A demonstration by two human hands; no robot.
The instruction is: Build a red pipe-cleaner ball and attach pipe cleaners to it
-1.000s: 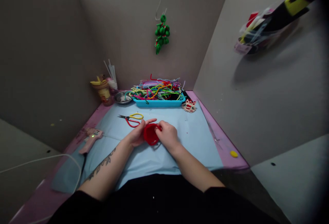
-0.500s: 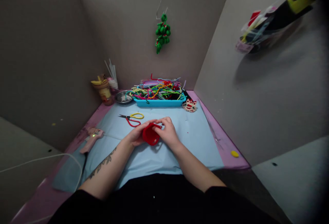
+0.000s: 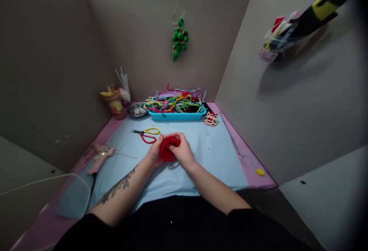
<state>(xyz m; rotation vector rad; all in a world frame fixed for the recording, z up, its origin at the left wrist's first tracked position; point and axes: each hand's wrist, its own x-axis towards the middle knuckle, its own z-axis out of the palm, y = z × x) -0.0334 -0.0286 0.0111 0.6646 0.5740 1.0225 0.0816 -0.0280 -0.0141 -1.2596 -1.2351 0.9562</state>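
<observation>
Both hands meet over the middle of the light blue mat (image 3: 218,159). Between them is a red fuzzy coil (image 3: 167,148), round and about palm-sized. My left hand (image 3: 154,152) cups its left side with the fingers curled round it. My right hand (image 3: 180,151) grips the right side, its fingers pressed over the top rim. Just beyond the hands lie small scissors (image 3: 147,133) with one yellow and one red handle loop.
A blue tray (image 3: 176,115) heaped with coloured pipe cleaners stands at the back, beside a metal dish (image 3: 136,109) and a cup of sticks (image 3: 115,101). A pink glue gun (image 3: 100,157) with cord lies left. A small red-white figure (image 3: 211,118) and a yellow bit (image 3: 260,172) sit right. Grey partitions enclose the desk.
My hands have closed in more tightly on the red coil and shifted slightly away from me. My right fingers now press over its top.
</observation>
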